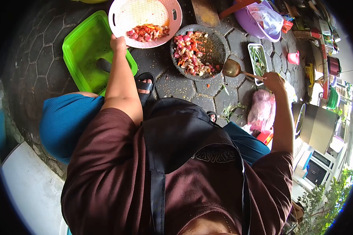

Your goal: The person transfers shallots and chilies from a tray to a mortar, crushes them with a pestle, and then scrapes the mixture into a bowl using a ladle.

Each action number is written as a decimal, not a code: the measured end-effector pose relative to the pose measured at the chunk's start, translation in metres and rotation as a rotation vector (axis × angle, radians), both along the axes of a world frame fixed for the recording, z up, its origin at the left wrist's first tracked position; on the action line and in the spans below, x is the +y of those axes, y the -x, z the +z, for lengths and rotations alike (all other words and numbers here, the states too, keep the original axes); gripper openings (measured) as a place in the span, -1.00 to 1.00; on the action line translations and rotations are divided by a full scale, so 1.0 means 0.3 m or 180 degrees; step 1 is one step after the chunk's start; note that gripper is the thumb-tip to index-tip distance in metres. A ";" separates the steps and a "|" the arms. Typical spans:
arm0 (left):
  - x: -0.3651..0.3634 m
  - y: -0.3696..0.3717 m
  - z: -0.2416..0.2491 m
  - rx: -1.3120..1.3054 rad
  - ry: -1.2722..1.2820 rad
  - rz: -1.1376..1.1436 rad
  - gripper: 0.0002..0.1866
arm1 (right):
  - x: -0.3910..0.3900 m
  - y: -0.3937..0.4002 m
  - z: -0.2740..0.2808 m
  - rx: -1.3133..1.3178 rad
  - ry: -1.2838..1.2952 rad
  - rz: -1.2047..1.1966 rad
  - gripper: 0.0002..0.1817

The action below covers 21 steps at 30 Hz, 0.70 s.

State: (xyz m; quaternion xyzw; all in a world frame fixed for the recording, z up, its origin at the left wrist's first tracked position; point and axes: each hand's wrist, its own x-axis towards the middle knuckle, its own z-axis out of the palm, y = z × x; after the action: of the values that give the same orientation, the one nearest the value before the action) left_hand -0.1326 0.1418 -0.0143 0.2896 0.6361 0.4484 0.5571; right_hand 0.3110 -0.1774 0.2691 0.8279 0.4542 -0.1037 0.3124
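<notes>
My left hand (pixel 118 43) grips the near rim of a pink colander (pixel 139 13), which is tilted and has chopped red chillies and shallots (pixel 148 33) gathered at its near side. In my right hand (pixel 274 82) is the handle of a metal ladle (pixel 232 68); its bowl is at the right rim of a stone mortar (pixel 219 43). Shallots, garlic cloves and red bits (pixel 190 55) lie in the mortar, mostly to its left and near side. The colander is just left of the mortar, partly above a green tray (pixel 76 51).
Paving stones (pixel 176 84) with scattered crumbs surround the mortar. Behind stand a wooden board (pixel 206 11) and a purple basin (pixel 245 21) with a plastic bag. To the right are a white tray of green stalks (pixel 258 58), a pink mug (pixel 293 58) and a filled pink plastic bag (pixel 261 107).
</notes>
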 end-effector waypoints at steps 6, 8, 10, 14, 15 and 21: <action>-0.003 -0.001 0.005 -0.0170 -0.0005 0.0070 -0.56 | -0.030 -0.050 0.007 0.0343 0.0078 -0.0218 -0.75; -0.004 0.000 0.011 -0.0105 -0.0017 0.0002 -0.57 | -0.035 -0.065 -0.002 0.0438 0.0109 -0.0272 -0.74; -0.004 0.001 0.010 -0.0033 -0.0026 -0.0064 -0.57 | -0.051 -0.091 -0.049 0.0583 0.0063 -0.0224 -0.70; 0.006 0.009 -0.011 -0.0017 0.0037 -0.0076 -0.57 | -0.029 -0.081 -0.117 0.1129 0.0159 -0.0193 -0.66; 0.007 0.010 -0.015 0.0026 0.0051 -0.0091 -0.58 | -0.030 -0.059 -0.139 0.1136 0.0160 -0.0189 -0.66; 0.004 0.008 -0.001 0.0003 0.0036 -0.0082 -0.58 | -0.159 0.146 -0.350 0.2201 -0.0438 -0.1091 -0.64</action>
State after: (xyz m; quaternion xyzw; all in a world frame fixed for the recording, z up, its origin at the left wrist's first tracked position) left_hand -0.1349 0.1429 -0.0147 0.2949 0.6351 0.4374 0.5643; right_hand 0.2671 -0.2250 0.1642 0.8269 0.3937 -0.3965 0.0628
